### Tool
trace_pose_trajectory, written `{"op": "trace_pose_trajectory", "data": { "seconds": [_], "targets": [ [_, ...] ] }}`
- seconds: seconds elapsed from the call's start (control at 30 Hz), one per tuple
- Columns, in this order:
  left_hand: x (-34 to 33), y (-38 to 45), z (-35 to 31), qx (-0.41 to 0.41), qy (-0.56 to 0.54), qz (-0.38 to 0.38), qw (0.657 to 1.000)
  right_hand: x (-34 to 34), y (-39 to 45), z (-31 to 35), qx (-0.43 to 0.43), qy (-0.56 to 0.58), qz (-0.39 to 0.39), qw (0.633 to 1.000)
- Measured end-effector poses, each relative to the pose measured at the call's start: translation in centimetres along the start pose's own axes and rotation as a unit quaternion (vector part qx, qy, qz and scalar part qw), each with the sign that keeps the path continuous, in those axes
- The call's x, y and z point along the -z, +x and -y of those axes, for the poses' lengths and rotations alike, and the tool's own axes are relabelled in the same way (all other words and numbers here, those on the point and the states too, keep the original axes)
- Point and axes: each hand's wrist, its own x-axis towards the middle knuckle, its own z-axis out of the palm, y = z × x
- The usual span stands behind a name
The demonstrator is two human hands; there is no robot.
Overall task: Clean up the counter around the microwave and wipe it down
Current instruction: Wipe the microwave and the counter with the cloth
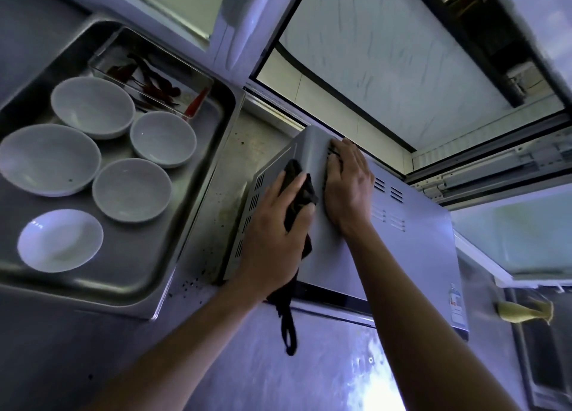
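While both my hands are on the microwave [356,249], the entry runs as follows.

Microwave: grey box on the steel counter [253,364], standing askew, its vented left side swung away from the wall. Its long axis runs from the far-left corner under my hands toward the near-right, where a label shows on its top.

Left hand [275,234]: on the upper left edge of the microwave, fingers curled over a dark cloth [298,191] and pressing it against the casing. A loop of the cloth hangs down past the microwave's front edge over the counter.

Right hand [348,184]: flat on the microwave's top near its far-left corner, fingers straight, holding nothing, close beside the left hand. It is the one nearer the wall.

Counter strip: the bare band between the microwave's left side and the tray [173,256] carries dark crumbs [193,282] and stains, thickest by the microwave's near-left corner. This strip lies just left of and below my left hand, so the cloth hand is the nearer one to it.

Tray: steel, at the counter's left, holding five white bowls [131,189] and a clear box with red chillies [148,85] at its far edge.

Judgement: the microwave is being shifted or steadied so the dirty strip can be wiped. The next stroke would run along that strip, parallel to the microwave's left side.
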Motion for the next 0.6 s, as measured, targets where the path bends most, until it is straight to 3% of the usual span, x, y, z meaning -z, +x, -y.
{"op": "trace_pose_trajectory", "data": {
  "seconds": [0.2, 0.37, 0.6],
  "targets": [
    [-2.0, 9.1, 0.6, -0.013, 0.0, -0.03, 0.999, -0.2, 0.1, -0.2, 0.0, 0.005, 0.002, 1.0],
    [-2.8, 15.1, 0.1, 0.025, 0.016, -0.024, 0.999, -0.3, 0.1, -0.3, -0.007, -0.005, 0.0, 1.0],
    [-2.4, 14.6, 5.2, 0.092, -0.113, -0.031, 0.989, -0.2, 0.2, -0.1, -0.001, 0.004, -0.012, 1.0]
  ]
}}
